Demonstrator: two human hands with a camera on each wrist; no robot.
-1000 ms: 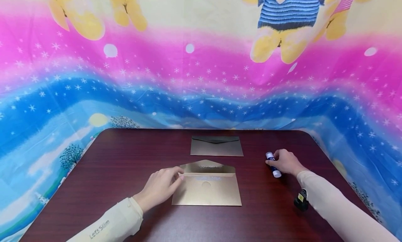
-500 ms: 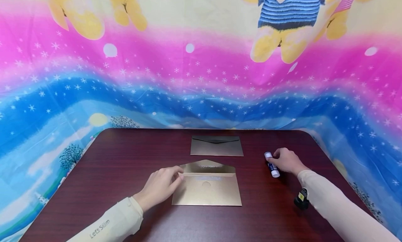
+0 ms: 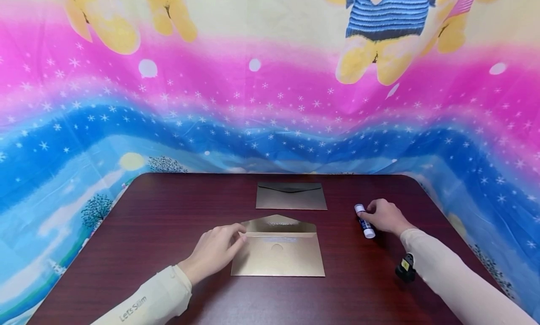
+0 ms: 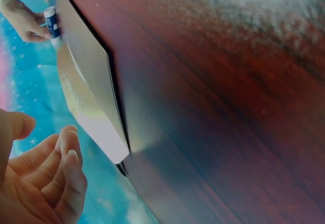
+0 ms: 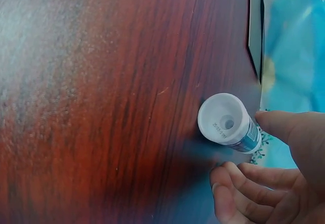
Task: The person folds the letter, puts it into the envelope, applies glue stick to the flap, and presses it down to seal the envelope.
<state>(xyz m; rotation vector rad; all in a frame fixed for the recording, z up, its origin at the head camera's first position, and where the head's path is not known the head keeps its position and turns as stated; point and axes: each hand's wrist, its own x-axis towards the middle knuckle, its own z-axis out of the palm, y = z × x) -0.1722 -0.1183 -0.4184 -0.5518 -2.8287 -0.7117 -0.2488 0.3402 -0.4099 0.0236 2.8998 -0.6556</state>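
Note:
A gold envelope (image 3: 277, 259) lies on the dark red table with its flap (image 3: 280, 224) folded out away from me. My left hand (image 3: 216, 247) hovers at its left edge, fingers loosely bent and holding nothing; whether the fingertips touch the paper cannot be told. On the right, a glue stick (image 3: 365, 222) with white ends and a blue label lies on its side. My right hand (image 3: 386, 217) is beside it, the thumb at the barrel. In the right wrist view, the other fingers (image 5: 254, 193) are apart from the glue stick (image 5: 222, 118).
Behind the gold envelope lies a dark grey-brown envelope (image 3: 291, 199) with its flap down. A printed cloth (image 3: 270, 104) hangs along the table's (image 3: 181, 198) far edge and sides. A small black device (image 3: 406, 268) is strapped at my right wrist.
The glue stick has shifted slightly to the left, and my right hand's thumb has moved a little with it. The left hand and both envelopes stay in place.

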